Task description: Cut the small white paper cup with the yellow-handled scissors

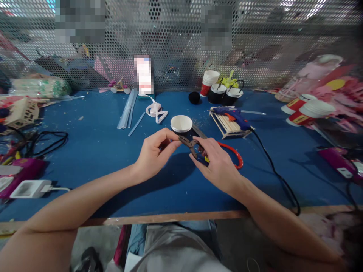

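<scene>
My right hand [217,158] is closed around a dark pair of pliers [185,141], whose jaws point left. The fingers of my left hand [159,151] are pinched together at the tip of the jaws. What they hold, if anything, is too small to make out. Just beyond both hands stands a small cup [181,124] with a white inside and a dark outer wall. Partly under my right hand lies a tool with a red curved handle [236,154] and a grey blade [199,132], seemingly scissors.
A blue glue gun [239,120] rests on a wooden stick rack [227,126]. Behind are black cups [217,94], stacked paper cups [210,78] and a black ball [194,98]. White ribbon [155,109] and clear glue sticks [127,109] lie left of centre, near a lit phone [144,75].
</scene>
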Available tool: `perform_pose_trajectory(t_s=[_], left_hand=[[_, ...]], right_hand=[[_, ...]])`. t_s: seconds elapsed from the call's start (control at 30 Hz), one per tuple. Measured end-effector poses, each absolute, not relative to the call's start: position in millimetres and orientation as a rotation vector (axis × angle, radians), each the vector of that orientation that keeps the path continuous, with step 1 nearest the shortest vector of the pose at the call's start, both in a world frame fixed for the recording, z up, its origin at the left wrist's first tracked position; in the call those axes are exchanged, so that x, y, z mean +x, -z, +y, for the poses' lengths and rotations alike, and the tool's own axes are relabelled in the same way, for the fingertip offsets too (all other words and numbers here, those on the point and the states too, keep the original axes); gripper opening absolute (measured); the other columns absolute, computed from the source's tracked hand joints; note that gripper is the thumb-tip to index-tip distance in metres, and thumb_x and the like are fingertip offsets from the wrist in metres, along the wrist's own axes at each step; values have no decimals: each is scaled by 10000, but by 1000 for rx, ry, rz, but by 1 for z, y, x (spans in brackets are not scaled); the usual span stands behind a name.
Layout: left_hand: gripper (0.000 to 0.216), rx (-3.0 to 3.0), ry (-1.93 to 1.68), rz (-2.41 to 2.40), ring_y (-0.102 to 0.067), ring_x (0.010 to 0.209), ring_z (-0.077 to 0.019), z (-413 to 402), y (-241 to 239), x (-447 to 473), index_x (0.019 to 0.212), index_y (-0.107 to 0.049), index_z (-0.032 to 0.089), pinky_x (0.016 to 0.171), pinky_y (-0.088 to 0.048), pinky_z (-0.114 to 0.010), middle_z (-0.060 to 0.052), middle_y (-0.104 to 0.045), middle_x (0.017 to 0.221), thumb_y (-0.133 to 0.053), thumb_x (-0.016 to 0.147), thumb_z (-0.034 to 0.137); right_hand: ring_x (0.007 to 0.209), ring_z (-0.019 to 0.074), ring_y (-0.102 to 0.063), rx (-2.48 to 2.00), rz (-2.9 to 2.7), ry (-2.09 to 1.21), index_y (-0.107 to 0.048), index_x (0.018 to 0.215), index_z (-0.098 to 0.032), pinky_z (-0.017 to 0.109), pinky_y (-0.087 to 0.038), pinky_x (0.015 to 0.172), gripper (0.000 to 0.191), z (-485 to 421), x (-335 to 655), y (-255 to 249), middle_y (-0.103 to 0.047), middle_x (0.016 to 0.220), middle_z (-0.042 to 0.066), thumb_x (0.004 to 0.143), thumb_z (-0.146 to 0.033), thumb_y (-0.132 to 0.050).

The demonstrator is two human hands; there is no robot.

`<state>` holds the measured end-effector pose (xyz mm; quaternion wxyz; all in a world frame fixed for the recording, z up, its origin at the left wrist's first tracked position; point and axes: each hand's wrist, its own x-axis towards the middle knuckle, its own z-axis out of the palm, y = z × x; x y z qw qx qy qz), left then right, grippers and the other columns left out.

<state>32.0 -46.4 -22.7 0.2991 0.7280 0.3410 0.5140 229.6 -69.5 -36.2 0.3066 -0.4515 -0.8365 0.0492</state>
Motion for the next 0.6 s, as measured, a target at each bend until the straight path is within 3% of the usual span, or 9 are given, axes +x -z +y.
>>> perform_pose_trajectory(t_s=[0.43, 0.6], left_hand=[[55, 1884, -1307, 923, -424, 522, -70, -47, 20, 34, 789, -581, 168, 460, -330, -192, 20, -507, 617, -575, 830, 204], [49, 1875, -1320, 897, -422, 519, -69, -47, 20, 33, 795, -581, 170, 453, -330, -194, 17, -514, 625, -580, 830, 204]], right_hand=[[854, 252, -584, -1165, -2218, -63, -440, 1221, -151, 397, -526, 697, 402, -69, 231, 39, -578, 980, 134, 830, -207, -515], [907, 254, -581, -1157, -2202, -75, -425, 1253, -180, 404, -517, 737, 436, -69, 230, 35, -572, 998, 122, 839, -255, -536]])
